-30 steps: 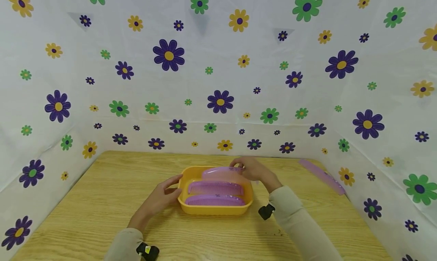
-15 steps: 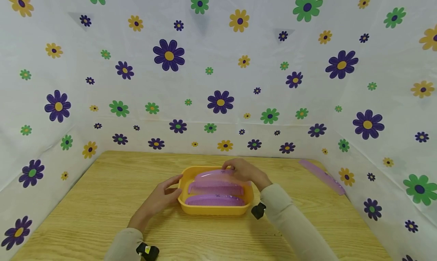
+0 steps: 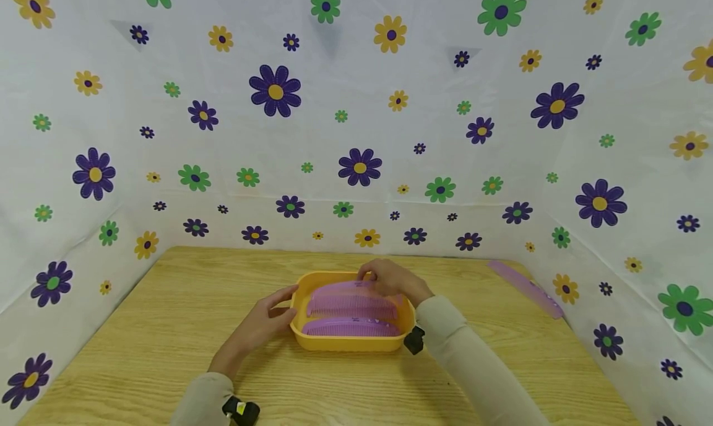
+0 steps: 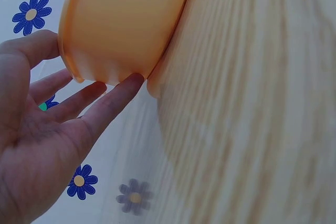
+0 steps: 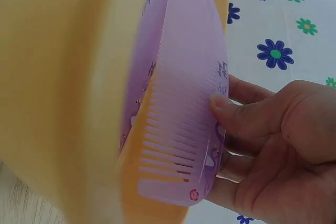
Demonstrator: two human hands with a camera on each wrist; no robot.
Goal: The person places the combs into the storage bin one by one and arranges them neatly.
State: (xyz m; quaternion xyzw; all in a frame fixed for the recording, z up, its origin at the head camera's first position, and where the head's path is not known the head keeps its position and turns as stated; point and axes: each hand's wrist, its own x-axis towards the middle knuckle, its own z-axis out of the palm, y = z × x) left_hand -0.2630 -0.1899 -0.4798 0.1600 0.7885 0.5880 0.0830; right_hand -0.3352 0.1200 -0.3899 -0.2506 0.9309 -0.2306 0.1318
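Observation:
A yellow plastic basket point(image 3: 351, 345) stands in the middle of the table. My right hand point(image 3: 392, 280) pinches a translucent purple comb point(image 5: 184, 61) by its spine, thumb on the near face, teeth toward the basket's front. In the head view this comb overlaps a second purple comb point(image 3: 356, 308) inside the basket. Another purple comb point(image 3: 351, 328) lies along the front wall. At the basket's left end, my left hand point(image 3: 257, 327) touches the rim and outer wall with extended fingers point(image 4: 123, 85); nothing is in its palm.
On the right of the wooden table point(image 3: 223, 302), a further purple comb point(image 3: 526, 288) lies slanted by the flowered cloth wall point(image 3: 356, 122). The cloth encloses the back and both sides. Tiny dark specks lie near the right sleeve point(image 3: 473, 352).
My right hand has moved left and slightly nearer with the comb, carrying it over the basket toward the middle comb. The left hand and basket stay in place.

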